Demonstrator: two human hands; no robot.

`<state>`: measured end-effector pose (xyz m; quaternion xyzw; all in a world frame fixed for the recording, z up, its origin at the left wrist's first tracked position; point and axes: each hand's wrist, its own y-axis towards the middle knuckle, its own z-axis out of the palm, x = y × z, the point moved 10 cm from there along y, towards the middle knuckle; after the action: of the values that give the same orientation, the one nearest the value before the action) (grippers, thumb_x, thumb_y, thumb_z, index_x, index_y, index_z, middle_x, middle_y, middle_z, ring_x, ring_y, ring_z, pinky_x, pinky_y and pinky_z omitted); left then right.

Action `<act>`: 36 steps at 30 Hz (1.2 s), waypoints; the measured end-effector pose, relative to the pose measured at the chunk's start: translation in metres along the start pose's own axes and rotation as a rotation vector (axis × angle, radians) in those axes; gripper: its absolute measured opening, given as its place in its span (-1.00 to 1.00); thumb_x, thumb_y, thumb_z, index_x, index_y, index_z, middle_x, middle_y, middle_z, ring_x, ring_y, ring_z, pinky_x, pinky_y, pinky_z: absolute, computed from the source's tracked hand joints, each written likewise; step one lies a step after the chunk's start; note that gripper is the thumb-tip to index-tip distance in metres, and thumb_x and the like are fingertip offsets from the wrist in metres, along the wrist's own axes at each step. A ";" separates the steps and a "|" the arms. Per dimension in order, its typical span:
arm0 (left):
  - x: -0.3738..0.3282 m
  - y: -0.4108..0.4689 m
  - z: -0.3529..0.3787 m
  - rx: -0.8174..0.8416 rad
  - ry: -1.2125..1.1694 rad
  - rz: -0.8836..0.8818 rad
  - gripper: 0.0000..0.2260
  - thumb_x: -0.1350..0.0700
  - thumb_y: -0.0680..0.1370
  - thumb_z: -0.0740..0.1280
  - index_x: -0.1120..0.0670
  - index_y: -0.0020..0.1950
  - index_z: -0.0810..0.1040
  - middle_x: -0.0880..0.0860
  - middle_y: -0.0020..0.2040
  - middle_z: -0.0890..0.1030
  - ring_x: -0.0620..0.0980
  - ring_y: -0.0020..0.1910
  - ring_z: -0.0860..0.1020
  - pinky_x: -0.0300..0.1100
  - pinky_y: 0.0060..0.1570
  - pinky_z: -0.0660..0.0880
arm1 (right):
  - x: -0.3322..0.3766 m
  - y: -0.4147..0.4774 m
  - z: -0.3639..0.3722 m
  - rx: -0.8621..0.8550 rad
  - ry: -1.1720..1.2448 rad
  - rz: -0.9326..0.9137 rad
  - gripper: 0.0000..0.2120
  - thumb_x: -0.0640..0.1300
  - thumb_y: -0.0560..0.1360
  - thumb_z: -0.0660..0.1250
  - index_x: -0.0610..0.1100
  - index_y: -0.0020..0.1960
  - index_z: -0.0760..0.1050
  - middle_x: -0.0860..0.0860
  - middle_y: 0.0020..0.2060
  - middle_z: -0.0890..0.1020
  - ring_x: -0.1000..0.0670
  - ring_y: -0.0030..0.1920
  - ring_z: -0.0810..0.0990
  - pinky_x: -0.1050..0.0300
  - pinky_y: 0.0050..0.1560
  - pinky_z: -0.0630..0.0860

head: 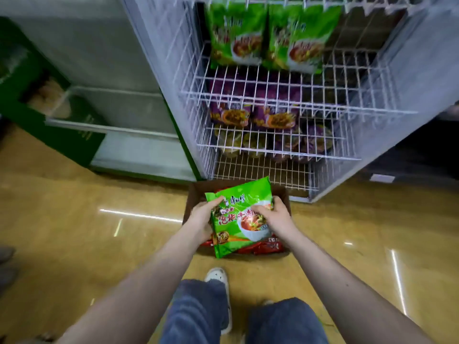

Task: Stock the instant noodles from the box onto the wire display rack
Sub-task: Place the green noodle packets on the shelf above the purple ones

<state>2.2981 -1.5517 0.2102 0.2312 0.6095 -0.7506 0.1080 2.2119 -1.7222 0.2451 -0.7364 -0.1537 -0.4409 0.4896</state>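
Glossy yellow floor [74,219]; cardboard box [196,192] stood at foot of wire display rack [248,95]. Green noodle pack [238,219] was over the box. Left grip [201,219] clasped its left edge, right grip [273,214] its right. Long axis pointed toward rack, dead ahead and above both hands.

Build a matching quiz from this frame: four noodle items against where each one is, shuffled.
Things:
1 red packs
2 purple packs
3 pair of green packs
4 single green pack

Places:
A held by left hand and right hand
B rack, upper shelf in view
C in the box
D rack, shelf under the green pair

Pairs: 1-C, 2-D, 3-B, 4-A
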 end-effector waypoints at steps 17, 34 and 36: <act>-0.147 -0.242 0.121 0.046 0.262 0.234 -0.85 0.22 0.60 0.16 0.11 -0.17 0.40 0.07 -0.52 0.53 0.01 -0.53 0.54 -0.26 -0.62 0.46 | 0.204 -0.149 -0.108 -0.142 0.160 -0.172 -0.49 -0.11 0.41 0.46 -0.22 0.25 0.34 -0.17 0.07 0.59 -0.11 0.01 0.60 -0.04 0.15 0.53; -0.239 -0.169 0.124 0.137 0.382 0.125 -0.87 0.26 0.61 0.16 0.18 -0.12 0.40 0.11 -0.41 0.57 0.04 -0.32 0.50 -0.01 -0.28 0.49 | 0.265 -0.090 -0.096 -0.374 0.080 -0.143 -0.65 -0.15 0.50 0.33 -0.22 0.26 0.44 -0.15 0.07 0.59 -0.12 0.06 0.57 -0.03 0.15 0.47; -0.249 -0.150 0.114 0.137 0.387 0.090 -0.85 0.23 0.62 0.15 0.18 -0.14 0.41 0.11 -0.37 0.56 0.05 -0.30 0.48 -0.05 -0.28 0.45 | 0.269 -0.074 -0.082 -0.373 0.076 -0.109 -0.59 -0.16 0.48 0.34 -0.25 0.29 0.43 -0.16 0.13 0.57 -0.13 0.12 0.55 -0.03 0.23 0.44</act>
<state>2.4237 -1.6562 0.4758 0.4049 0.5554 -0.7263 0.0062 2.2739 -1.8128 0.5139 -0.7876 -0.0905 -0.5153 0.3255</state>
